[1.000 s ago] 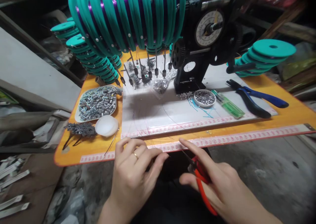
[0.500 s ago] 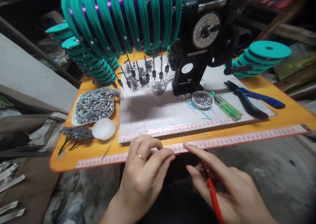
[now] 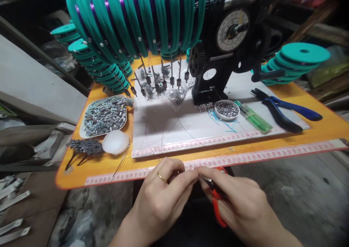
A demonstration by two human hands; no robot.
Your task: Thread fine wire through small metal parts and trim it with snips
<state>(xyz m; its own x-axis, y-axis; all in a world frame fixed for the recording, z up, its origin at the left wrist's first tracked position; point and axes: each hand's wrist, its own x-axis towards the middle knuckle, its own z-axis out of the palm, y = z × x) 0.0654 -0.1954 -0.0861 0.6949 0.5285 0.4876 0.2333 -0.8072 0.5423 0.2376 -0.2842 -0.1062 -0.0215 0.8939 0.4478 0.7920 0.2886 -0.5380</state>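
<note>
My left hand [image 3: 163, 192], a ring on one finger, pinches thumb against forefinger at the table's front edge. What it pinches is too small to make out. In my right hand [image 3: 242, 196] lie red-handled pliers [image 3: 217, 207], their dark metal jaws pointing up and left. The right forefinger and thumb reach out to the left fingertips and meet them. Thin purple line [image 3: 178, 120] runs from the teal spools [image 3: 136, 25] down over the white board [image 3: 160, 127] towards my hands.
A black machine [image 3: 215, 76] with a dial stands behind. On the table lie blue-handled pliers [image 3: 300, 110], a green lighter [image 3: 255, 118], a dish of small metal beads [image 3: 227, 110], a tray of weights [image 3: 105, 118] and a white lump [image 3: 116, 142]. A measuring tape [image 3: 245, 158] lines the front edge.
My right hand has moved left, bringing its fingertips against those of my left hand. The red-handled pliers came with it. The left hand keeps its pinch and has shifted slightly right.
</note>
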